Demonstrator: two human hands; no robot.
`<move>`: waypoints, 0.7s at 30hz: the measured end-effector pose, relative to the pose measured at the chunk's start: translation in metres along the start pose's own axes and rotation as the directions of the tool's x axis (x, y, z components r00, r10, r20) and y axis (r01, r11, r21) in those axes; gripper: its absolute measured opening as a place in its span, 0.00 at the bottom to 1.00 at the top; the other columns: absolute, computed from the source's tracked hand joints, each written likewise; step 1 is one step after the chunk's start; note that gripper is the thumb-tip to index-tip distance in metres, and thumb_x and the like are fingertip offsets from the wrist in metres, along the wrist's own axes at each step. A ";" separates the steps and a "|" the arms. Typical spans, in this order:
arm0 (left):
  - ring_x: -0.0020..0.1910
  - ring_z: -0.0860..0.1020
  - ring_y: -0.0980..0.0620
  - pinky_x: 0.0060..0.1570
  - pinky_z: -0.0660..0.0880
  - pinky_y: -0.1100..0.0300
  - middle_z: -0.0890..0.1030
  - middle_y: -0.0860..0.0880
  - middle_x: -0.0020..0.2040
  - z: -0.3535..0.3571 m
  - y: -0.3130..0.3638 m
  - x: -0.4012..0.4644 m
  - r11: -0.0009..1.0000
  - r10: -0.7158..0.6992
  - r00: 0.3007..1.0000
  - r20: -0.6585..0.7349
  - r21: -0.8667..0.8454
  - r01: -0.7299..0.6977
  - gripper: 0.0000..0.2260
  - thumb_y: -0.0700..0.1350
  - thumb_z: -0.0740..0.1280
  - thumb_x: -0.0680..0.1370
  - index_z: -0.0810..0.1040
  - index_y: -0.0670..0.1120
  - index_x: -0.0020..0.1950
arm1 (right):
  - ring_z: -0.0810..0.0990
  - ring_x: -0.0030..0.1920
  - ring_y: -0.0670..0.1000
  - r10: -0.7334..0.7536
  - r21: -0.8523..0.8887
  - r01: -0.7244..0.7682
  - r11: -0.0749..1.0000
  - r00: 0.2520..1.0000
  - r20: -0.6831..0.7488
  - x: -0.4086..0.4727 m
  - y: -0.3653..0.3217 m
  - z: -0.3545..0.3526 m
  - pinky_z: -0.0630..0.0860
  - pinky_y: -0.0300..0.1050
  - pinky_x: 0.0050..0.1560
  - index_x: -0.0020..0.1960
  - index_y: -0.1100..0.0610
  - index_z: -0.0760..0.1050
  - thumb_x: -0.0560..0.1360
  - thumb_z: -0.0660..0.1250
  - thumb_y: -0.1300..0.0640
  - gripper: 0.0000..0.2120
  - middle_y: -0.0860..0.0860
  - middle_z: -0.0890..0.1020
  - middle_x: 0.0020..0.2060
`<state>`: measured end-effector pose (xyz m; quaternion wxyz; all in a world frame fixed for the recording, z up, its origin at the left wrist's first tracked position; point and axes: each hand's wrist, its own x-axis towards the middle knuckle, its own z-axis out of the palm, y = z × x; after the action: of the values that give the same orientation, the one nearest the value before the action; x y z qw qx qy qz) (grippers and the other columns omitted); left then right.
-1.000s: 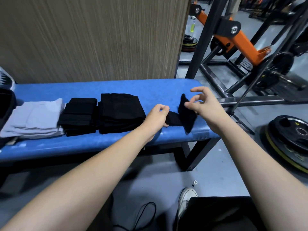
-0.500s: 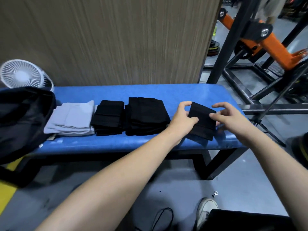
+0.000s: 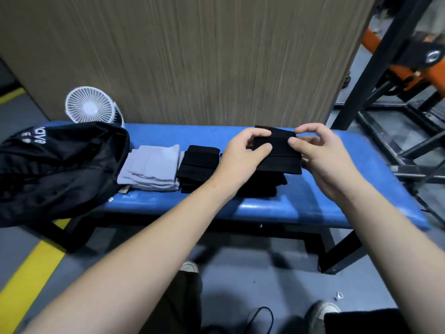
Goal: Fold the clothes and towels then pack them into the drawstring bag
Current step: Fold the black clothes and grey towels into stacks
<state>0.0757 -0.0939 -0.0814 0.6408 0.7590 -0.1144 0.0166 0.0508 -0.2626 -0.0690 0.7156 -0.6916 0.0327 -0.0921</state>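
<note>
Since half a second earlier, both hands had carried the small folded black cloth (image 3: 277, 153) leftward along the blue bench (image 3: 337, 201), from the bare padding near its right end to a spot over the larger folded black garment (image 3: 260, 186). The cloth looked like a flat, dark rectangle with a visible fold line running across it, its lower edge hanging just above or on the garment beneath; which of the two could not be told.

The left hand (image 3: 243, 157) pinched the cloth's left edge, thumb on the near face and curled fingers over the top. The right hand (image 3: 317, 162) pinched the right edge between thumb and forefinger, the other fingers loosely curled behind. Both forearms reached forward from the lower corners and converged on the cloth, wrists roughly level.

Further left on the bench lay a second folded black piece (image 3: 197, 167), then a folded grey towel (image 3: 151, 169), then the black drawstring bag (image 3: 57, 169) slumped over the bench's left end. A white fan (image 3: 90, 106) stood behind the bag.
</note>
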 end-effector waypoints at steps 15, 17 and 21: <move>0.64 0.76 0.54 0.66 0.70 0.60 0.79 0.52 0.65 -0.125 -0.037 0.002 0.933 -0.043 0.984 -0.172 0.344 0.101 0.16 0.41 0.67 0.78 0.79 0.48 0.66 | 0.74 0.40 0.37 -0.181 -0.641 0.258 0.723 0.966 0.186 0.009 0.029 0.145 0.67 0.28 0.47 0.62 0.52 0.78 0.76 0.70 0.59 0.15 0.49 0.74 0.54; 0.66 0.74 0.52 0.67 0.68 0.61 0.77 0.49 0.67 -0.128 -0.041 0.002 0.902 -0.059 0.985 -0.165 0.415 0.123 0.17 0.41 0.67 0.78 0.77 0.48 0.68 | 0.76 0.46 0.43 -0.145 -0.675 0.243 0.697 0.969 0.200 0.010 0.032 0.151 0.70 0.37 0.58 0.64 0.53 0.77 0.76 0.70 0.59 0.17 0.51 0.74 0.58; 0.70 0.70 0.49 0.67 0.62 0.64 0.70 0.45 0.72 -0.128 -0.044 -0.001 0.841 -0.091 0.990 -0.109 0.524 0.135 0.21 0.41 0.66 0.80 0.72 0.45 0.73 | 0.77 0.59 0.53 -0.086 -0.728 0.222 0.649 0.972 0.220 0.012 0.037 0.157 0.70 0.41 0.63 0.67 0.56 0.75 0.77 0.69 0.61 0.19 0.53 0.72 0.63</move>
<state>0.0992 0.0379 -0.1017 0.4108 0.9102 -0.0348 0.0402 0.0933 -0.1090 -0.0986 0.3581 -0.9294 -0.0509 -0.0738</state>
